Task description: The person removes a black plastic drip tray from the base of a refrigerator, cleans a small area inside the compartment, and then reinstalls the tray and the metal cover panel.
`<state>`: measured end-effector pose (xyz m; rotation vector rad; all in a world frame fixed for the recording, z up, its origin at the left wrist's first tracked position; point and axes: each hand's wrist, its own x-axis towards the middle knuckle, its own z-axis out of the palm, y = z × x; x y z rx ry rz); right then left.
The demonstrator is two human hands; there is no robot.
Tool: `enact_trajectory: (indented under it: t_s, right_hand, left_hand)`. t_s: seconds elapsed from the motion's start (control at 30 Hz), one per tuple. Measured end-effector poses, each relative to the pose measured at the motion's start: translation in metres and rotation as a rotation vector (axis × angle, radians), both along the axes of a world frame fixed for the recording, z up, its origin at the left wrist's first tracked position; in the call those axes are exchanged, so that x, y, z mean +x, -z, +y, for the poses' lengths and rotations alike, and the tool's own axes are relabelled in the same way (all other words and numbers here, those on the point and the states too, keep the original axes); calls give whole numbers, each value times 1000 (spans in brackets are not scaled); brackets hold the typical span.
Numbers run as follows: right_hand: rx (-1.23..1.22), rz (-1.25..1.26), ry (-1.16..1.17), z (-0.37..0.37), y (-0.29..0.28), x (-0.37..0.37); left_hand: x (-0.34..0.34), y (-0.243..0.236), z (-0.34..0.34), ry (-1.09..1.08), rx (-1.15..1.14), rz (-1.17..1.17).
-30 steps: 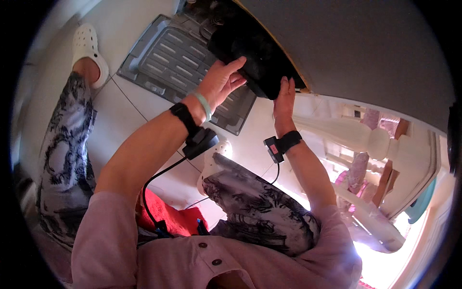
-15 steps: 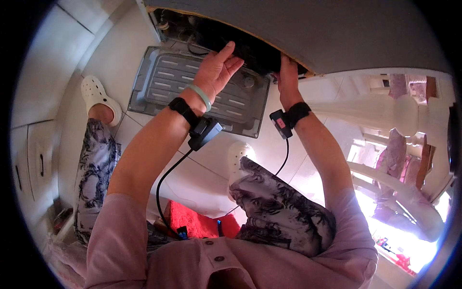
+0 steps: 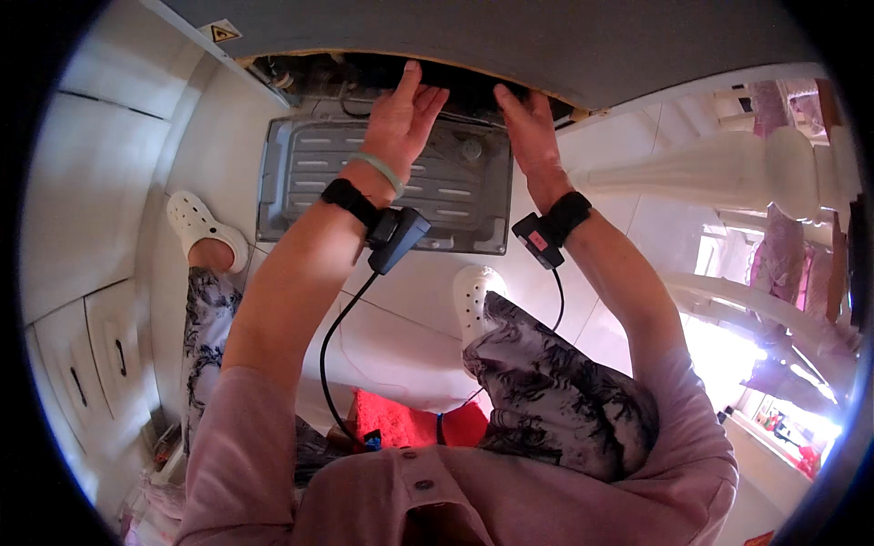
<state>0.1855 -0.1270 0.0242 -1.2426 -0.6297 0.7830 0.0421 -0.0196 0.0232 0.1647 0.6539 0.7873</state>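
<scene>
Your left hand (image 3: 401, 114) reaches toward twelve o'clock, its fingers (image 3: 410, 82) straight and slightly spread, the tips resting at the lower edge of the dark opening under the grey appliance body (image 3: 510, 36); they clamp on nothing. Your right hand (image 3: 528, 127) lies just beside it at one o'clock, fingers extended and close together, tips touching the same edge, whether they hook over it cannot be told. Below both hands, at the centre top of the view, the ribbed grey sheet-metal panel (image 3: 300, 182) lies flat on the white tiled floor (image 3: 410, 309), apart from the opening. Each wrist carries a black strap with a small black device, the left device (image 3: 396, 238) trailing a black cable toward six o'clock, the right device (image 3: 535, 241) likewise. A pale green band (image 3: 378, 168) circles your left wrist. White perforated clogs sit at nine o'clock (image 3: 202, 227) and at centre (image 3: 475, 296), and a red cloth (image 3: 401, 420) lies at six o'clock.
</scene>
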Motion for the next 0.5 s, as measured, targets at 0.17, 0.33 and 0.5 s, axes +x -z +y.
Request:
enact_trajectory:
  t_s: [0.17,0.33,0.5]
  right_hand:
    - [-54,-286,-53,6,2,7]
    - [-165,-450,-15,9,27,34]
    - [-227,-643,43,16,22,27]
  left_hand:
    - [4,7,2,20,131,-33]
    - [20,11,9,86,220,-14]
    - [19,14,18,84,244,35]
